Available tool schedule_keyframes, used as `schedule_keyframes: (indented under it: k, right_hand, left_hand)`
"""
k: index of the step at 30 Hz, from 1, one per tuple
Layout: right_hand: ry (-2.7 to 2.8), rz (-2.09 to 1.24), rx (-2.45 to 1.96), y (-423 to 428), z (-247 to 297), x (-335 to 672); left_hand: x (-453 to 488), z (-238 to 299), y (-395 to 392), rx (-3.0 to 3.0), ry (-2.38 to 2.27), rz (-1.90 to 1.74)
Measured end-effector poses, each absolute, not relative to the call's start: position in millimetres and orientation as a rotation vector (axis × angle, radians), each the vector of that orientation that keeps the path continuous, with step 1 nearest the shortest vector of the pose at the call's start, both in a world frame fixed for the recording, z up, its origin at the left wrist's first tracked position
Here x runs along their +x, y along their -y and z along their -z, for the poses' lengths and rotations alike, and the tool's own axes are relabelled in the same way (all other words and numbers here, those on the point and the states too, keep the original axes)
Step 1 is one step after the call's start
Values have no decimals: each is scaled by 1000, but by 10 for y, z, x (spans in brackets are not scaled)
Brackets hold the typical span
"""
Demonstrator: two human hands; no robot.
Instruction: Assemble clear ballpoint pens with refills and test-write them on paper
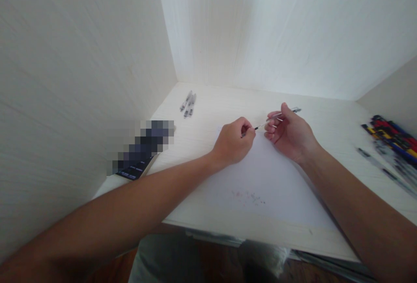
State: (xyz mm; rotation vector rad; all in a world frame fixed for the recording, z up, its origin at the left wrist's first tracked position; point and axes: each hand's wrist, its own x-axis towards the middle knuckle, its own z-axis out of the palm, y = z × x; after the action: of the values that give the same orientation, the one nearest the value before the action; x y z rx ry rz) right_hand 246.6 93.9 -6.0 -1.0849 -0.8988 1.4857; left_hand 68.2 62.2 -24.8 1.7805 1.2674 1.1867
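My left hand [233,141] is closed in a pinch on the dark end of a thin, clear pen [262,124] above the paper. The other end of the pen passes between the thumb and fingers of my right hand [291,133], whose palm is turned partly up with its fingers curled. The far tip of the pen shows beyond the right thumb. The pen slants up to the right; whether its thin part is a refill apart from the barrel, I cannot tell. Under both hands lies a white sheet of paper [260,174] with small red and dark marks.
Several clear pen pieces with dark parts [188,104] lie at the back left. A phone [137,168], partly pixelated, lies at the left. At the right are a pile of coloured pens [394,137] and several clear pens [387,172]. Pale panels [260,31] enclose the desk.
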Motion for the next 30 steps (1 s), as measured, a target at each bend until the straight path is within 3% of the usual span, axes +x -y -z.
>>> schedule_keyframes:
  k: [13,30]
  right_hand:
    - [685,-1494,-1183,-915,33,2391]
    - [1027,-1422,-1274,-910,155,2375]
  left_hand:
    - [686,260,-628,1718,-1245,-1302]
    - [685,260,-656,1631,-1265,-1329]
